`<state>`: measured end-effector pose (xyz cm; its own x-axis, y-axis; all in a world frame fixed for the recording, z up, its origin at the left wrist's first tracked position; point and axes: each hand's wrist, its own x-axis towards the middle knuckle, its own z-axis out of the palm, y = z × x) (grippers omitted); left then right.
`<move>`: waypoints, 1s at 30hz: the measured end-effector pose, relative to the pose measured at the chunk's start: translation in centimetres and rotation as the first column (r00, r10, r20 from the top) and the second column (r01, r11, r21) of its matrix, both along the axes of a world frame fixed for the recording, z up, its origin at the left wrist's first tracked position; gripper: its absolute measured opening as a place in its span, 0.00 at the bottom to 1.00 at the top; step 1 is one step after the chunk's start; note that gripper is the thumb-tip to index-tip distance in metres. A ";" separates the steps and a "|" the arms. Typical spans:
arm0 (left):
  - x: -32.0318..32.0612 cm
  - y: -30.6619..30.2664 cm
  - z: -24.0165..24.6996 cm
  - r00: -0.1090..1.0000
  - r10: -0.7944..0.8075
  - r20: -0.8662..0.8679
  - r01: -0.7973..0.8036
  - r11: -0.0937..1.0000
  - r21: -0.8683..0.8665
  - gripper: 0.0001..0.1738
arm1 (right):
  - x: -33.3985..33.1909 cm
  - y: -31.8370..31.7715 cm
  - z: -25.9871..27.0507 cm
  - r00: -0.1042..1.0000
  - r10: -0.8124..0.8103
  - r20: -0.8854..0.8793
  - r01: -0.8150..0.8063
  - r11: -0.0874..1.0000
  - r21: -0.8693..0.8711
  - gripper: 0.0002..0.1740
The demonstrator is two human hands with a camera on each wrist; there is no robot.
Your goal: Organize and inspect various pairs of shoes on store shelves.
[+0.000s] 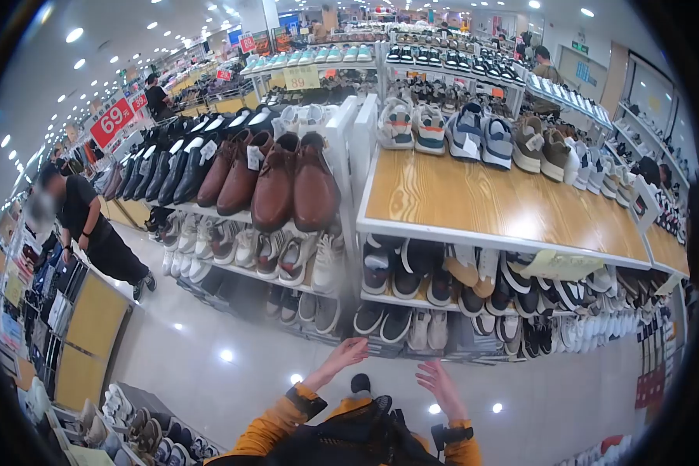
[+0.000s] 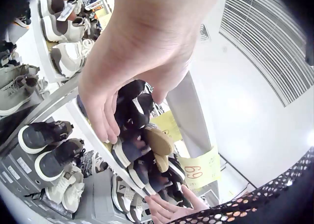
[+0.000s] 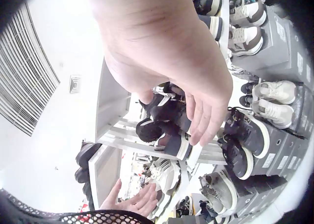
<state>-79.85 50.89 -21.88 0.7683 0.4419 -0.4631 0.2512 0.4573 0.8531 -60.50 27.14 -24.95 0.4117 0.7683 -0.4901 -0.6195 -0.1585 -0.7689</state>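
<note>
In the head view my left hand (image 1: 343, 357) reaches out over the floor before a shoe rack, holding nothing. My right hand (image 1: 443, 386) is apart from it on the right, fingers loosely extended and also bare. Nearest ahead are black sneakers with white soles (image 1: 397, 323) and a beige pair (image 1: 427, 330) on the rack's bottom level. The left wrist view has the left hand (image 2: 140, 57) in front of dark shoes (image 2: 135, 109) and tan-soled shoes (image 2: 159, 140). In the right wrist view the right hand (image 3: 171, 62) overlaps dark sneakers (image 3: 176, 145).
A wooden shelf top (image 1: 481, 206) carries sneakers along its back. Brown leather shoes (image 1: 314, 186) line the shelf at left, beneath a red price sign (image 1: 113, 123). A person in dark clothes (image 1: 97, 221) stands across the aisle. More shoes (image 1: 144, 427) stand at lower left.
</note>
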 end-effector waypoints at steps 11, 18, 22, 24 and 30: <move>-6.3 -10.0 -1.2 0.988 -0.151 -0.019 0.150 0.987 -0.055 0.42 | -6.7 -12.7 -2.7 0.999 -0.038 -0.004 0.038 0.989 -0.140 0.29; -10.6 -9.1 -1.1 0.996 -0.087 -0.034 0.086 0.996 -0.037 0.39 | -9.6 -10.0 -1.4 1.000 0.013 0.026 -0.010 0.991 -0.135 0.28; -14.6 -6.7 -0.9 0.999 -0.027 -0.028 0.026 0.999 -0.042 0.40 | -12.9 -6.3 -1.3 0.995 0.080 0.065 -0.068 0.984 -0.163 0.29; -16.0 -6.4 -0.9 0.999 -0.007 -0.038 0.005 0.999 -0.046 0.40 | -13.8 -5.4 -1.5 0.991 0.112 0.067 -0.099 0.980 -0.174 0.29; -27.9 1.1 -1.2 0.994 0.085 -0.061 -0.085 0.996 0.009 0.39 | -22.4 4.5 -2.9 0.983 0.169 0.072 -0.157 0.976 -0.153 0.30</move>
<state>-107.71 52.02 -23.06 0.6980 0.5074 -0.5053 0.2640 0.4736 0.8402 -82.94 31.68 -27.83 0.3314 0.7511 -0.5710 -0.5101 -0.3665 -0.7781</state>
